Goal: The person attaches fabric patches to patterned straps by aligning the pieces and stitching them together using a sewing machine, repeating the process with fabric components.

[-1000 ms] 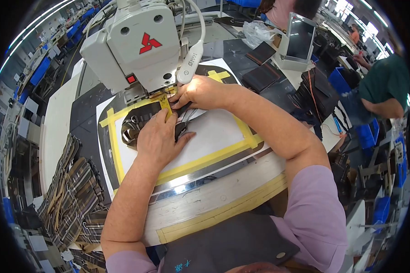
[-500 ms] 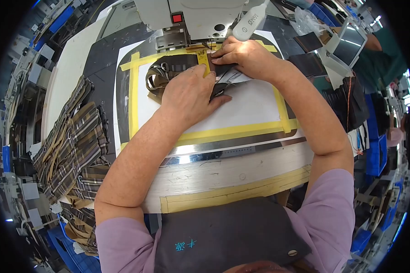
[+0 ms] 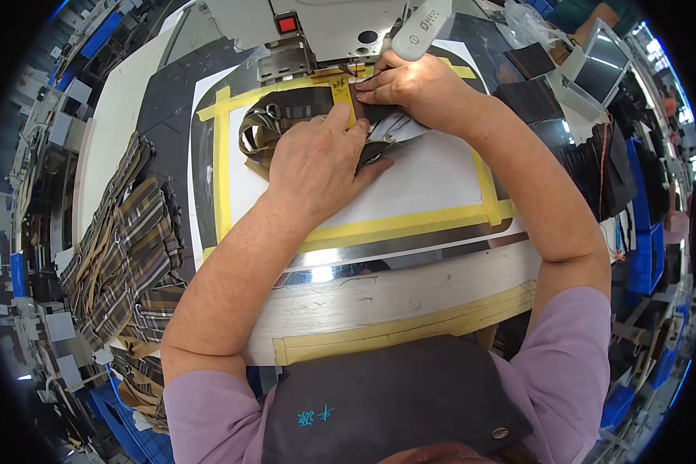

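A dark fabric piece with a zipper (image 3: 298, 103) lies on white paper (image 3: 410, 182) framed by yellow tape, at the foot of a white sewing machine (image 3: 332, 31). My left hand (image 3: 317, 155) presses on the piece, fingers spread, its fingertips at a yellow strip (image 3: 342, 97). Just right of the strip, my right hand (image 3: 410, 85) has its fingers together on the dark material near the needle area. What its fingertips grip, if anything, is hidden.
Plaid fabric pieces (image 3: 131, 255) are heaped at the left edge. At the back right are dark flat pieces (image 3: 530, 100), a screen (image 3: 602, 62) and a clear plastic bag (image 3: 527, 27). Dark material (image 3: 603, 170) hangs at the right. A co-worker's arm (image 3: 599, 19) shows at the top right.
The view has tilted down and shifted, so the machine's upper part is out of sight. Both hands remain at nearly the same places on the fabric.
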`<state>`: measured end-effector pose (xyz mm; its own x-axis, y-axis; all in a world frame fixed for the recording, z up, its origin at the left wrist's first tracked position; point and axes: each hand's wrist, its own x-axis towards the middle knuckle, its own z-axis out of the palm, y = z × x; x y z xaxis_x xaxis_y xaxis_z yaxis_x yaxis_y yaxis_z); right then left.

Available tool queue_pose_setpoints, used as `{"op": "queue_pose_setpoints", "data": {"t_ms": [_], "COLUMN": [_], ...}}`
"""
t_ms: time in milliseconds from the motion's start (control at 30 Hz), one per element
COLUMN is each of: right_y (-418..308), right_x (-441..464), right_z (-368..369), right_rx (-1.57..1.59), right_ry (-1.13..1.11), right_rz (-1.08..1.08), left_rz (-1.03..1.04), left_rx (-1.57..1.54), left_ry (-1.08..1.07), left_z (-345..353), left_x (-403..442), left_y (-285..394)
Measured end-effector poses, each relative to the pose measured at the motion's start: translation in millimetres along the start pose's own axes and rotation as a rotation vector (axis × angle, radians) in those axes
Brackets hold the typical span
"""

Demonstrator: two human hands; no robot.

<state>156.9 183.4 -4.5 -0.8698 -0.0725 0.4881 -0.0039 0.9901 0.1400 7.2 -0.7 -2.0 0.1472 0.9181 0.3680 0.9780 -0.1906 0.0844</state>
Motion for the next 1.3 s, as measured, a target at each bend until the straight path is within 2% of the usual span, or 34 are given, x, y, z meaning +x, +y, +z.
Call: {"op": "queue_pose_setpoints", "data": {"t_ms": [100, 200, 600, 700, 900, 1000, 1100, 1300], "right_y": [0, -1, -4, 1, 3, 3, 6, 12], "right_x": [2, 2, 6, 4, 5, 8, 9, 3], "right_z": [-1, -4, -7, -5, -2, -4, 0, 12], "right_rx": [0.007, 0.008, 0.0, 0.109, 0.116, 0.13, 0.279, 0.211], "right_ry": [-0.001, -0.12, -0.135, -0.127, -0.143, -0.175, -0.21, -0.091], "right_rz": [-0.004, 0.061, 0.125, 0.197, 0.214, 0.27, 0.389, 0.278], "left_rz": [0.003, 0.025, -0.01, -0.003, -0.011, -0.01, -0.027, 0.001], "left_rx": [-0.013, -0.012, -0.081, -0.094, -0.08, -0.074, -0.07, -0.079], "left_ry": [-0.005, 0.002, -0.032, -0.025, -0.046, -0.047, -0.063, -0.03], "left_z": [-2, -4, -1, 3, 3, 3, 3, 5], "left_x": [1, 2, 3, 4, 6, 7, 9, 7], "left_y": [0, -1, -1, -3, -2, -2, -3, -6]}}
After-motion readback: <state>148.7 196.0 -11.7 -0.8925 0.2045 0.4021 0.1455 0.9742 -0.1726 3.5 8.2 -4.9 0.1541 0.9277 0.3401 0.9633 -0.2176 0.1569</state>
